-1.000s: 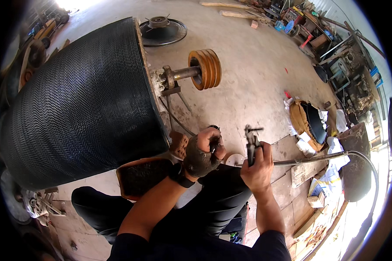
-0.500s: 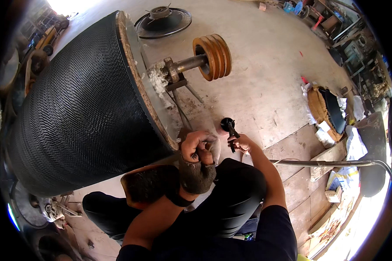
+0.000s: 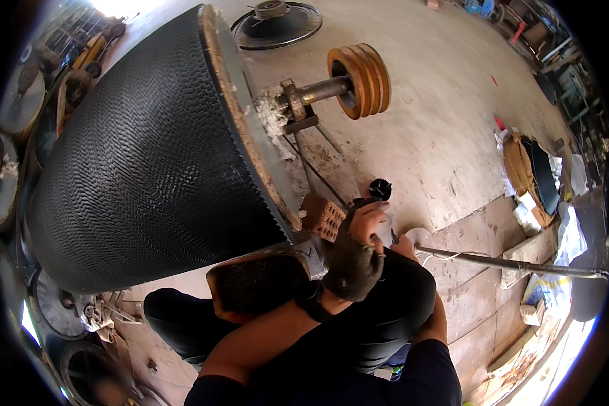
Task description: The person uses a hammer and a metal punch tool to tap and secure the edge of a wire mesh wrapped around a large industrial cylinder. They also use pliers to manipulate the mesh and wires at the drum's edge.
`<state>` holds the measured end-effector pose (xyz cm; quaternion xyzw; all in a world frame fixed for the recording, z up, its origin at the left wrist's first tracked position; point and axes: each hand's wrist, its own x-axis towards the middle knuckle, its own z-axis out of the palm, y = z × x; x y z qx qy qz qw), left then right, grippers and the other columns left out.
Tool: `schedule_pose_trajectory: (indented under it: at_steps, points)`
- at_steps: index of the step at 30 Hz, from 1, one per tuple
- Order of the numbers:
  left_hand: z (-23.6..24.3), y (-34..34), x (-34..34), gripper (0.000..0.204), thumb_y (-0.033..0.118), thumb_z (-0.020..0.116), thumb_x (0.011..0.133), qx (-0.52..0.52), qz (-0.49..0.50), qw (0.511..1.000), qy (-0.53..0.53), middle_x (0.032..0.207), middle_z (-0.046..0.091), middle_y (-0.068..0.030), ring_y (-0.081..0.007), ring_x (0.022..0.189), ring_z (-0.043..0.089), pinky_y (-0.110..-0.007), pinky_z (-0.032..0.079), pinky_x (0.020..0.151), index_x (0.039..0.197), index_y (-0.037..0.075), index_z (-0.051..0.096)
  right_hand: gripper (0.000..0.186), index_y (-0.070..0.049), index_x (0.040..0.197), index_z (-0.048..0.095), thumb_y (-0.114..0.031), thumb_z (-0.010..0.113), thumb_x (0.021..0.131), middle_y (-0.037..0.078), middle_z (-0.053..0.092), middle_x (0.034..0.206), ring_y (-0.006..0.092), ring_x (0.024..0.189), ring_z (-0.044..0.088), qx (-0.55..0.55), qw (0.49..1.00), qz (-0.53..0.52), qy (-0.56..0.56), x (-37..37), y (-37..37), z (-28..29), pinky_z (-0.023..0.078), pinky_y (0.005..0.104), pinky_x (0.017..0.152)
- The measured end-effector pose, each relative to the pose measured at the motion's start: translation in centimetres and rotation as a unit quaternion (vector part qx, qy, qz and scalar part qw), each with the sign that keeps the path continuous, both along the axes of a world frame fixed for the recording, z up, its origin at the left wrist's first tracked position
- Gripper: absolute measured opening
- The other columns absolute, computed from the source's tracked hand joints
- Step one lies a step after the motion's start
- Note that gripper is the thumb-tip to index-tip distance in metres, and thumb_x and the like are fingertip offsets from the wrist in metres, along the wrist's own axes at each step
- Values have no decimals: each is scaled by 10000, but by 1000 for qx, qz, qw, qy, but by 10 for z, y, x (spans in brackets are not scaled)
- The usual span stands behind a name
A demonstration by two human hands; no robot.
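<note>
While black ridges [image 3: 162, 176] already cover the drum's [image 3: 125, 223] side, not its brown rim [image 3: 249, 139], the left hand [image 3: 356, 256] is curled, grip unclear; right hand [image 3: 404, 247] mostly hidden, can't tell.

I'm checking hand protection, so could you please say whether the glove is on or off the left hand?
On: the glove wraps the left hand, with bare fingers showing.

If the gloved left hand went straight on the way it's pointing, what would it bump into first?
Probably the small round black thing, just beyond the left hand in the picture. Depth is unclear, though: the hand may be higher and pass over it.
</note>
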<state>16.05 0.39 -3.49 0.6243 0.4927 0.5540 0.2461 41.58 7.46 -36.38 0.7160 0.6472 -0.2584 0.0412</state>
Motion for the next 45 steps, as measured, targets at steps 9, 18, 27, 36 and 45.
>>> schedule_pose_trajectory:
  at_steps: [9,18,27,36,45]
  points:
    - [-6,45,23,507,68,596,877,45,92,984,148,1508,487,-185,-456,1337,481,-560,421,1100,1381,39,552,451,-10,1339,641,-15,768,906,59,718,1207,168,1121,671,-40,813,118,569,-93,42,309,523,345,1024]
    - [6,30,39,521,135,644,912,-40,70,968,238,1468,501,-211,-464,1363,458,-545,397,1127,1397,-15,527,157,-8,1097,731,-65,728,951,23,750,1023,118,948,683,15,806,59,589,-68,49,224,549,270,868]
    - [49,-90,-56,282,31,659,919,-61,-109,972,198,1265,657,-163,-342,1110,676,-434,545,953,1199,2,663,300,37,1185,754,-98,722,919,151,787,1027,171,986,741,0,854,-37,518,-58,3,213,558,282,909]
    - [66,-129,-108,171,46,632,989,-127,13,979,156,1215,697,-156,-304,1093,704,-400,559,938,1150,9,679,402,78,1220,706,-130,797,888,147,771,1007,203,881,744,-92,651,-239,715,-24,-41,127,595,308,821]
    - [67,-151,-118,143,54,641,974,-180,34,963,199,1157,720,-148,-318,1027,719,-403,577,859,1101,39,705,359,70,1264,668,-74,700,936,151,742,1002,241,900,729,-26,598,-439,670,-17,-78,69,604,350,818]
